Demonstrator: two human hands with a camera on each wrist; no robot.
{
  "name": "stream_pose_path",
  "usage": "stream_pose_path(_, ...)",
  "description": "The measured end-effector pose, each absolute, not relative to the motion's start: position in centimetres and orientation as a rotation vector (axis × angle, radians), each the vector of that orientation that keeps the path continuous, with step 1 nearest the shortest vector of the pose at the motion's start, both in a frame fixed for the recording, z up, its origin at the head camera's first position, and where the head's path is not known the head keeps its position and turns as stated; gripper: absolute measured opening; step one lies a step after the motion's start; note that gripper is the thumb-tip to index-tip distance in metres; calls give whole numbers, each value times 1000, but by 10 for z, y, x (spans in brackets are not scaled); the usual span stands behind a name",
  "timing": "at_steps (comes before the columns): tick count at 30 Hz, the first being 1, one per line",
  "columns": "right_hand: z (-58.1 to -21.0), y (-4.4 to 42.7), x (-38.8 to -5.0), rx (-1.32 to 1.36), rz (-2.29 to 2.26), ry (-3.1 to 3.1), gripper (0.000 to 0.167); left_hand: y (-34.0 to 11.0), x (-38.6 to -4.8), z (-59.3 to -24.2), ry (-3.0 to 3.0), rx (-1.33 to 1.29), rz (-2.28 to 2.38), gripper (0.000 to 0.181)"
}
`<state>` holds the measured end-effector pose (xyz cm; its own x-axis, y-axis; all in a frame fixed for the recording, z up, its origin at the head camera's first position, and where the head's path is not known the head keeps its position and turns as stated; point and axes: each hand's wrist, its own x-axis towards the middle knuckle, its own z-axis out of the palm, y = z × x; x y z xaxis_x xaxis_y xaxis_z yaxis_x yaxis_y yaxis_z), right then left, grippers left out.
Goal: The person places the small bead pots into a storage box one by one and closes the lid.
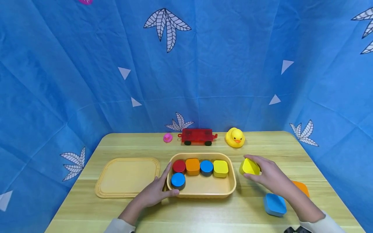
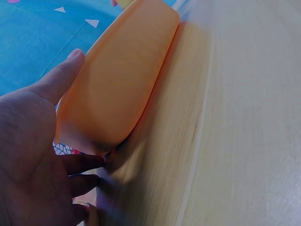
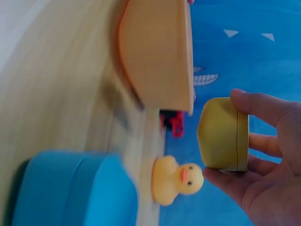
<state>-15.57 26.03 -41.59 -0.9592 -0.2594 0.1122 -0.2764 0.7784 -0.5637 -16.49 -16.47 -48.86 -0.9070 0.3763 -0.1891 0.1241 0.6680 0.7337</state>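
My right hand (image 1: 269,173) holds a yellow rounded-square block (image 3: 221,134) between thumb and fingertips, above the table to the right of a tan box (image 1: 201,195). With thumb and index finger spread, my left hand (image 1: 154,192) touches the box at its near left corner; the left wrist view shows the other fingers (image 2: 84,162) beside its end. Inside the box, a back row has a red round block (image 1: 179,166), an orange block (image 1: 193,166), a blue round block (image 1: 206,167) and a yellow block (image 1: 220,168). Another blue round block (image 1: 178,180) sits in front of the red one.
A blue rounded-square block (image 1: 275,204) and a partly hidden orange block (image 1: 301,187) lie beside my right forearm. At left lies a flat tan lid (image 1: 128,178). Along the back edge stand a pink duck (image 1: 167,138), a red wagon (image 1: 197,136) and a yellow duck (image 1: 235,138).
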Motion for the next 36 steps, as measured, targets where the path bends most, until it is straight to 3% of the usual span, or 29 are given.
stream_pose_path(13, -417, 211, -165, 570, 1080, -2903, 70, -164, -166, -488, 2567, 403, 1083, 109)
stream_pose_path(36, -451, 134, -172, 730, 1226, -2854, 62, -166, -165, -491, 2581, 400, 1075, 109)
